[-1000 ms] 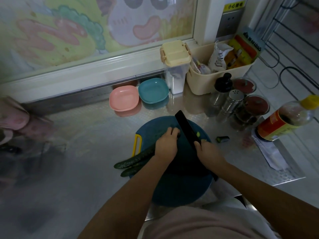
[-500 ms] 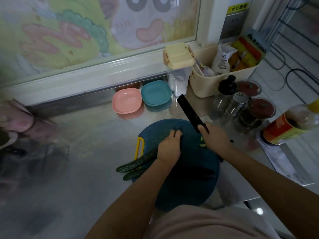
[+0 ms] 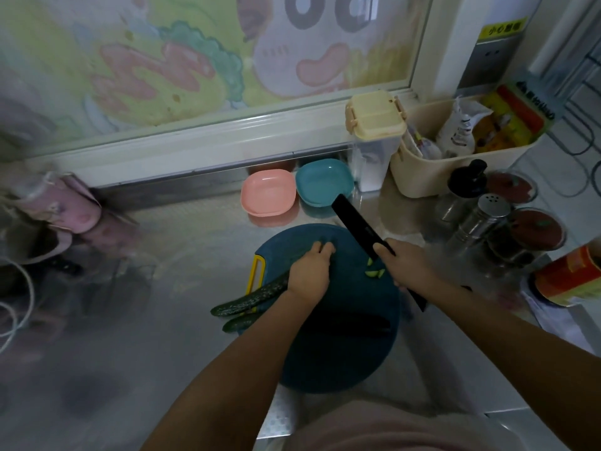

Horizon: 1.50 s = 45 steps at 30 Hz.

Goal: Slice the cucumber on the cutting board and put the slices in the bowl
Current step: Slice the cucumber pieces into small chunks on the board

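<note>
- I see the left hand [image 3: 310,271] on the cutting board [image 3: 341,353], fingers curled over the near end of the cucumber [image 3: 253,296] and holding it down.
- The cucumber is dark green and lies slanted. Its far end sticks out past the board's left edge, over the yellow handle [image 3: 257,275]. A second long piece [image 3: 239,323] lies just beside it, closer to me.
- The right hand [image 3: 403,268] is closed round the grip of a black knife [image 3: 354,222]. The blade points up and away, toward the back of the desk [image 3: 162,304]. In this view its tip overlaps the near rim of the teal bowl [image 3: 323,187]; I cannot tell whether they touch.
- A few pale green slices [image 3: 374,273] lie on the board between the two hands, just under the blade's heel.
- The board is round and dark teal, and sits on the metal desk in front of the person.
- The teal bowl and a pink bowl [image 3: 268,196] stand side by side, touching, at the back of the desk. No slices show in either.
- At right rear: a clear container with a cream lid [image 3: 375,120] and a cream basket [image 3: 432,177] holding packets.
- In front of the basket: a black-capped bottle [image 3: 466,180], a metal shaker [image 3: 487,213] and red-lidded jars [image 3: 536,232].
- An orange-labelled bottle [image 3: 569,278] lies at the right edge.
- The left side of the view is blurred; something pink [image 3: 65,206] is there, and I cannot identify it.
</note>
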Tool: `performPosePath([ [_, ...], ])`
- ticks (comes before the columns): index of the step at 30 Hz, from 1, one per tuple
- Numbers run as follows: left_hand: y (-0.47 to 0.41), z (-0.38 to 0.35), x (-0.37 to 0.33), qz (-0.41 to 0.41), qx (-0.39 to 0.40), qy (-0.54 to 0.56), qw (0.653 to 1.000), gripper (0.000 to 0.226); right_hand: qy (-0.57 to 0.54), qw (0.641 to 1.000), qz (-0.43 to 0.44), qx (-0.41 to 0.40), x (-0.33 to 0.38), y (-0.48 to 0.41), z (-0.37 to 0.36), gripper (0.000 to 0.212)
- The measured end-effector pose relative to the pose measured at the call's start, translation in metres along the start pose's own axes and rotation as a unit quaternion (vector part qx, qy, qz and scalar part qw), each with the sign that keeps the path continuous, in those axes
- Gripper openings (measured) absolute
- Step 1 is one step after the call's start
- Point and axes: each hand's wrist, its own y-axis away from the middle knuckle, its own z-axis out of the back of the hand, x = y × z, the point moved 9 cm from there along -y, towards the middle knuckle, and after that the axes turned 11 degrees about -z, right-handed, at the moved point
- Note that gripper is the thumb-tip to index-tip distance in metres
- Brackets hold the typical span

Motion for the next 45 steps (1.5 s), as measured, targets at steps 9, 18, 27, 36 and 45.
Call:
performPosePath([
  [9, -0.012, -0.004, -0.024, -0.05, -0.078, 0.04, 0.995, 0.028, 0.04, 0.999, 0.014, -0.016, 0.004, -0.01, 0.003, 0.035],
  [18, -0.014, -0.007, -0.012, -0.01, -0.093, 0.091, 0.991, 0.024, 0.069, 0.996, 0.009, -0.054, 0.002, 0.015, -0.002, 0.038],
  [27, -0.013, -0.002, -0.014, -0.019, -0.099, 0.096, 0.99, 0.024, 0.07, 0.994, 0.0, -0.078, 0.003, 0.023, -0.019, 0.039],
  [36, -0.011, 0.002, -0.016, -0.019, -0.104, 0.097, 0.99, 0.025, 0.072, 0.994, -0.002, -0.08, 0.008, 0.02, -0.027, 0.039],
  [45, -0.014, 0.002, -0.017, -0.033, -0.097, 0.079, 0.992, 0.02, 0.128, 0.989, -0.013, -0.08, 0.016, 0.018, -0.039, 0.037],
])
